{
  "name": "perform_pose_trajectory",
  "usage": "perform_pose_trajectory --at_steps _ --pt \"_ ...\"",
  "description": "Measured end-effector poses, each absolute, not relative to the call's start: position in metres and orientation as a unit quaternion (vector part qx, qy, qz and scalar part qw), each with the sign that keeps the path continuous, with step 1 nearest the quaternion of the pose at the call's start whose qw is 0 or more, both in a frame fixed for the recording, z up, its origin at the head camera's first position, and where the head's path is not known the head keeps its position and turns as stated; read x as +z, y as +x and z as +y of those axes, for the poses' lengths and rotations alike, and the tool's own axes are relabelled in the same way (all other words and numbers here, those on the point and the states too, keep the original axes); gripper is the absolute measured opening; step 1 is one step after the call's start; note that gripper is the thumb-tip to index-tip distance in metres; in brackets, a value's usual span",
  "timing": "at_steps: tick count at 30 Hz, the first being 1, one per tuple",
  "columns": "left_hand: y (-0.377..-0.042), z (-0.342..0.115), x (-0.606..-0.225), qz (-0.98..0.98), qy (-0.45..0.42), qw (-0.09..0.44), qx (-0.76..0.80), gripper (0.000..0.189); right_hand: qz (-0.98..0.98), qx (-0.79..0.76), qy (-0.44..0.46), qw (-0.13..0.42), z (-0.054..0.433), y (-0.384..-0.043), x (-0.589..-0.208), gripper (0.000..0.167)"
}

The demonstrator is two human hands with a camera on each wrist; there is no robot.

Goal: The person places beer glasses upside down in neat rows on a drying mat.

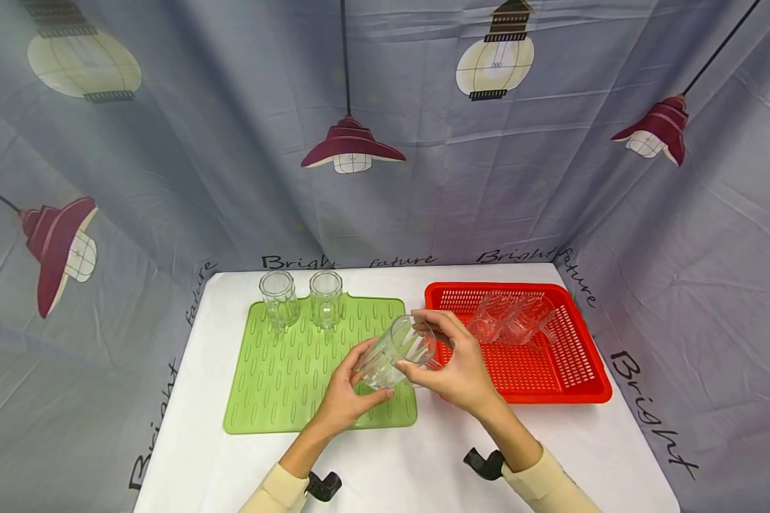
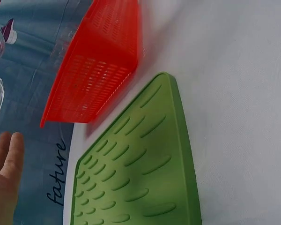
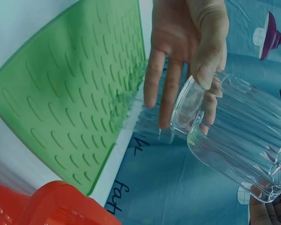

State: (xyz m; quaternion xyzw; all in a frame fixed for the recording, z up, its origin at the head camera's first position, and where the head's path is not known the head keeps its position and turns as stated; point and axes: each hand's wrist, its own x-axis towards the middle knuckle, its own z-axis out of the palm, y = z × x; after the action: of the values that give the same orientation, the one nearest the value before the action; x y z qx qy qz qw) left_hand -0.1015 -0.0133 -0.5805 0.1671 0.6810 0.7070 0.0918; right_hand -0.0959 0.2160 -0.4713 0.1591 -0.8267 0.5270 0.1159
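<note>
A clear glass mug [image 1: 385,362] is tilted in the air between both hands, over the right part of the green drying mat [image 1: 295,385]. My left hand [image 1: 346,399] holds it at the base, with thumb and fingers on either side. At the rim my right hand [image 1: 465,370] grips it between thumb and fingers. The right wrist view shows the mug's handle [image 3: 196,131] and the left thumb on the base edge. Two more glass mugs, one at the left [image 1: 279,299] and one beside it [image 1: 326,299], stand mouth up on the mat's far edge.
Right of the mat, a red perforated plastic basket [image 1: 590,381] holds more clear glass mugs [image 1: 516,317] lying on their sides. Both mat and basket are on a white table [image 1: 192,399]. A grey-blue curtain [image 1: 385,214] with printed lamps surrounds the table's back and sides.
</note>
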Motion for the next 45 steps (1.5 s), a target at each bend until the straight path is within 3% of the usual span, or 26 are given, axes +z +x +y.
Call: perform_pose_trajectory --at_steps 13,45 --pt "-0.103 -0.021 -0.581 0.704 0.157 0.077 0.688 0.083 -0.814 0.551 0.162 0.093 0.219 -0.098 -0.477 0.076" --pt "-0.112 -0.039 -0.563 0.585 0.188 0.039 0.788 0.08 -0.744 0.658 0.113 0.013 0.246 -0.104 -0.52 0.05"
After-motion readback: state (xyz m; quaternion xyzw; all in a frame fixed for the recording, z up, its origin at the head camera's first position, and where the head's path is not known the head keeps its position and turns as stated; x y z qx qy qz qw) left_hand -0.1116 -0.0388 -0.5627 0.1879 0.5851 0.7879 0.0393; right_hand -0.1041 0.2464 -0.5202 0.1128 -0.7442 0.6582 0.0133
